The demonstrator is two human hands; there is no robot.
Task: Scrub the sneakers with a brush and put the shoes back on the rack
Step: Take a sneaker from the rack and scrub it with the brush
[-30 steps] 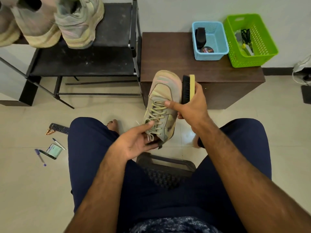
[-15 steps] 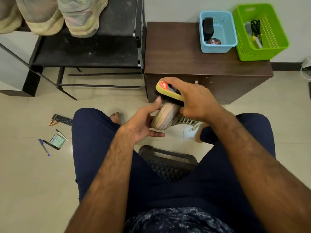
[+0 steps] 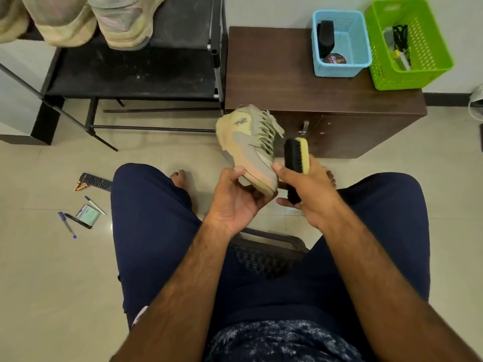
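Whereas half a second ago the brush lay pressed on top of the shoe, the head camera now shows the pale beige and yellow lace-up sneaker turned on its side. What looks like its heel points to the far end and its laces face right, and it is held up over the floor between the knees. The left hand grips it by the near end, thumb on the upper and fingers curled under the sole. The right hand is closed round the yellow-backed, black-bristled brush. The brush has come off the shoe and sits just right of the laces, bristles facing them; whether they touch I cannot tell. I judge this a re-grip between strokes, with the laced side next to scrub. Other sneakers rest on the black metal rack at far left, where this one must return.
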